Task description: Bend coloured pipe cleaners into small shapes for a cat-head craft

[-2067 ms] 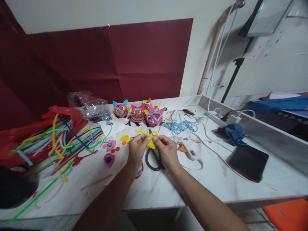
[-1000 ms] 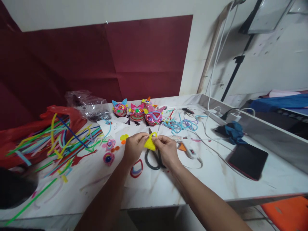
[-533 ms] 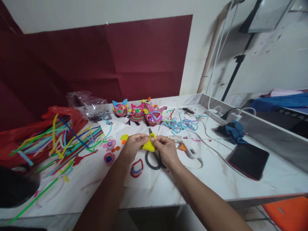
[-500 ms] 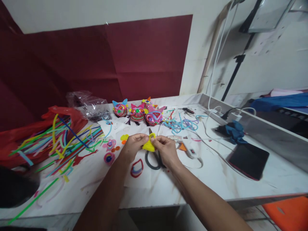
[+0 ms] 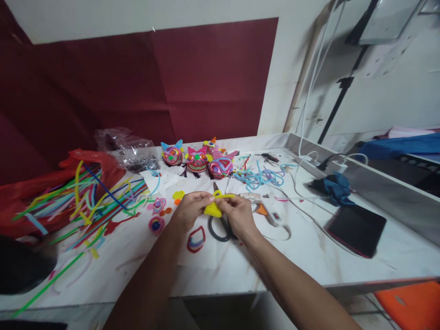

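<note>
Both hands pinch a bent yellow pipe cleaner (image 5: 213, 210) above the middle of the table. My left hand (image 5: 190, 208) grips its left side, with fingers closed. My right hand (image 5: 238, 211) is closed on the right side, and a yellow end sticks out over its fingers. Scissors (image 5: 219, 234) with dark handles lie beneath, partly hidden by the hands and the yellow piece. A red teardrop-shaped piece (image 5: 196, 239) with pale stripes inside rests nearer to me. Left of my left hand are pink coiled rounds, one a disc with a blue centre (image 5: 156, 225).
Several colourful animal-like heads (image 5: 197, 159) stand at the back. Loose pipe cleaners fill a red bag (image 5: 92, 161) at left. A glue gun (image 5: 273, 213), blue tangled pipe cleaners (image 5: 256, 178), white cables and a black tablet-like slab (image 5: 357, 229) lie at right.
The yellow loop standing above my fingers has come down; a yellow end now points right over my right hand. Both hands stay in nearly the same place.
</note>
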`<state>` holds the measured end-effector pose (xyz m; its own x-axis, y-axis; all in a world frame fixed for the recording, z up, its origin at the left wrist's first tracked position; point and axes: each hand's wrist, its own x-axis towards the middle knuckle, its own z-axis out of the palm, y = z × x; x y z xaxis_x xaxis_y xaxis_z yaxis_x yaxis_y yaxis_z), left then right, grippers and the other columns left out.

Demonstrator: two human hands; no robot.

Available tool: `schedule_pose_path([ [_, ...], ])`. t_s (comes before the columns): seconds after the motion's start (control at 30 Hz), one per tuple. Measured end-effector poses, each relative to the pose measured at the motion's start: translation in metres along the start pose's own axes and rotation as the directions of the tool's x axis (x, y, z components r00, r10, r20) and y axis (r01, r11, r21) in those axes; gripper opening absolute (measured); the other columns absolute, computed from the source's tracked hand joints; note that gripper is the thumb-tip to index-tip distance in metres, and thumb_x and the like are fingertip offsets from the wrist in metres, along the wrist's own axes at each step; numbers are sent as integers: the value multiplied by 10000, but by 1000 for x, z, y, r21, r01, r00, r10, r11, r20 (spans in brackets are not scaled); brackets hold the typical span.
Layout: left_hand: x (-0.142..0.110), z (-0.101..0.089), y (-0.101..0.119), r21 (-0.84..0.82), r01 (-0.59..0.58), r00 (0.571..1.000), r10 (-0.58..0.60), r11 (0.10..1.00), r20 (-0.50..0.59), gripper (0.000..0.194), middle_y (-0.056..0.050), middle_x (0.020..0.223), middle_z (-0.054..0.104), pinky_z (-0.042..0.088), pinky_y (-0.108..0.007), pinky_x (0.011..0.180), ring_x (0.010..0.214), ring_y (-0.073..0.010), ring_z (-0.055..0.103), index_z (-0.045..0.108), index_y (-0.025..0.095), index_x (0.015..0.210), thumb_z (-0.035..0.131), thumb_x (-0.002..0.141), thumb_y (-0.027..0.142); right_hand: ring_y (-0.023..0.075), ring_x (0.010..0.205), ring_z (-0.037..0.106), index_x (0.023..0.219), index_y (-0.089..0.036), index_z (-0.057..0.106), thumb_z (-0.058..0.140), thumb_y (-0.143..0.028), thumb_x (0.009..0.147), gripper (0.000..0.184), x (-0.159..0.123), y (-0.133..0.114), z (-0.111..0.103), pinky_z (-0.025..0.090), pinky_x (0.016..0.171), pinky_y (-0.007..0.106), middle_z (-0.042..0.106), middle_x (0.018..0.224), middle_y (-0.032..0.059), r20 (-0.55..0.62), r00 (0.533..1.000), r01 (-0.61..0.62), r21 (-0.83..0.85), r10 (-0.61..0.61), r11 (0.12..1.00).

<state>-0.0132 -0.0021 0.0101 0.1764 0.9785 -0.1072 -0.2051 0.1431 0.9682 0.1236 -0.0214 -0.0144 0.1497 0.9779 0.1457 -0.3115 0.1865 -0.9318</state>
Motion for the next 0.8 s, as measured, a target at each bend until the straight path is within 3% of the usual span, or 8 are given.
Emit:
schedule_pose_path([
  [0.23, 0, 1, 1, 65, -64, 996, 67, 996, -56, 256, 8, 565, 637, 413, -201, 498, 501, -87, 546, 710, 140, 660, 861, 527, 299, 151, 544, 595, 680, -168, 720, 844, -462, 534, 350, 0, -6, 1, 492, 561, 286, 696, 602, 22, 25, 1000, -9, 30, 8, 1000],
  [0.47, 0, 4, 0, 100, -133, 983, 144, 986, -114, 277, -8, 580, 666, 442, -223, 518, 517, -114, 576, 708, 143, 655, 877, 506, 304, 126, 499, 551, 730, -167, 702, 777, -441, 639, 299, 3, -11, -2, 469, 535, 270, 632, 544, -17, -37, 999, 2, 42, -1, 999],
  [0.67, -2, 11, -2, 99, -54, 995, 63, 994, -84, 334, -41, 604, 680, 493, -246, 516, 530, -137, 609, 728, 128, 686, 858, 557, 407, 134, 493, 548, 717, -166, 709, 790, -433, 609, 299, 3, -11, -2, 472, 553, 285, 634, 525, -13, -53, 999, -1, 50, 4, 999],
  [0.8, -5, 14, -2, 117, -37, 992, 50, 992, -112, 399, -44, 596, 684, 524, -257, 517, 534, -147, 626, 733, 118, 703, 877, 512, 438, 133, 494, 538, 687, -171, 701, 777, -428, 608, 279, 3, -13, -1, 460, 532, 280, 633, 527, -12, -78, 997, 4, 24, -2, 1000],
])
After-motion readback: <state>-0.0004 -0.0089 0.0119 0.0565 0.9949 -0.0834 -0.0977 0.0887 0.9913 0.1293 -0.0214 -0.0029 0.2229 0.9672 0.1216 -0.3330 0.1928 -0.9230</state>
